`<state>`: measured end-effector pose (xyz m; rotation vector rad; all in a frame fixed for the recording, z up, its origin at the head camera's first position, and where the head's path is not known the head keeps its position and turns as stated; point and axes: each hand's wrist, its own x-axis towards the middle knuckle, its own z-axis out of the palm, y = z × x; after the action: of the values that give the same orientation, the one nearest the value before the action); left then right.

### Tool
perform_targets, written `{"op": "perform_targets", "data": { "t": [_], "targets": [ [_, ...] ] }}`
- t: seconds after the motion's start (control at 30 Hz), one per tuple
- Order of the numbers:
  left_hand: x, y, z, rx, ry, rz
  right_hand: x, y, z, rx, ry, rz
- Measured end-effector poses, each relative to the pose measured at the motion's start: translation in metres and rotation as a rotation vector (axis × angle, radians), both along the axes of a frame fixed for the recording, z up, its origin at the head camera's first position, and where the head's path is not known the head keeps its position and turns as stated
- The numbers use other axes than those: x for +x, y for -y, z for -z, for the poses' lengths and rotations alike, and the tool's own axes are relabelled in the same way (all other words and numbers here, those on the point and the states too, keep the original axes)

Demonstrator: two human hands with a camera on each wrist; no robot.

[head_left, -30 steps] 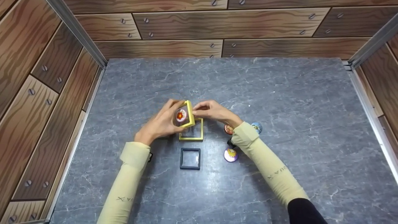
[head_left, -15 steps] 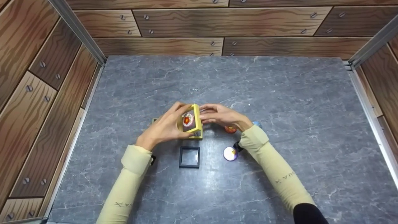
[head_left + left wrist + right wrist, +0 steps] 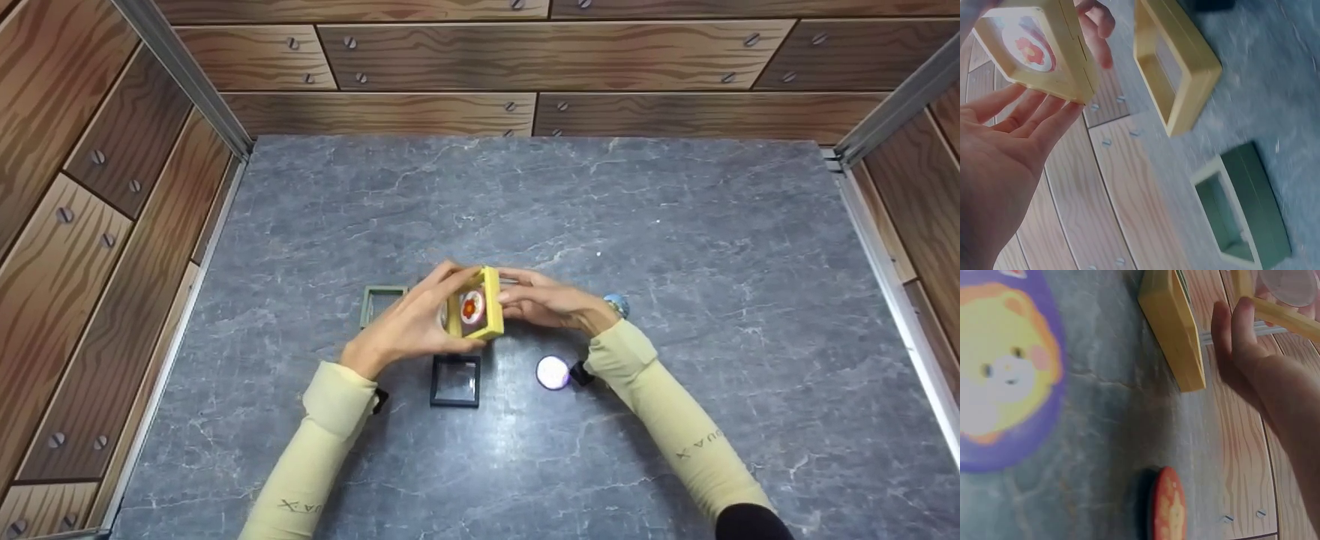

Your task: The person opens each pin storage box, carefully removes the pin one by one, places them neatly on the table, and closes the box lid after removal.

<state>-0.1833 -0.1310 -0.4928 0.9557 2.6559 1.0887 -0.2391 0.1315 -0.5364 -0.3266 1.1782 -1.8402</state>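
Note:
My left hand point(image 3: 412, 322) grips a yellow square frame point(image 3: 493, 304) with a clear window, raised above the table and tilted. Behind the window shows a round badge with a red flower point(image 3: 472, 307). On the other side my right hand point(image 3: 551, 300) has its fingertips at the frame's edge, its fingers loosely bent. A second yellow frame point(image 3: 1179, 73) stands on the table below, mostly hidden by my hands in the head view. Beside it is a green frame point(image 3: 1241, 208). Nearer to me lies a black frame point(image 3: 455, 381).
A purple-rimmed badge with a lion face point(image 3: 1010, 371) lies on the table below my right wrist. A red badge point(image 3: 1169, 506) and a blue badge point(image 3: 616, 304) are near it. Wood-patterned walls point(image 3: 427, 56) border the grey marbled table point(image 3: 450, 202).
Both hands and the raised yellow frame have moved right and towards me. My right fingertips have come up to the frame's edge. The green frame has come into sight behind my left hand.

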Motion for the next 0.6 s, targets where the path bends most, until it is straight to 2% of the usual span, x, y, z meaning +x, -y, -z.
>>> {"op": "perform_targets", "data": {
  "t": [0.2, 0.5, 0.6],
  "targets": [
    [0.004, -0.01, 0.001, 0.046, 0.008, 0.027, 0.011, -0.007, 0.002, -0.039, 0.044, 0.024],
    [0.006, -0.02, 0.001, 0.058, -0.003, 0.034, 0.02, -0.011, 0.005, -0.072, 0.037, 0.051],
    [0.007, -0.021, 0.002, 0.058, 0.007, 0.027, 0.022, -0.01, 0.007, -0.071, 0.018, 0.036]
  ]
}}
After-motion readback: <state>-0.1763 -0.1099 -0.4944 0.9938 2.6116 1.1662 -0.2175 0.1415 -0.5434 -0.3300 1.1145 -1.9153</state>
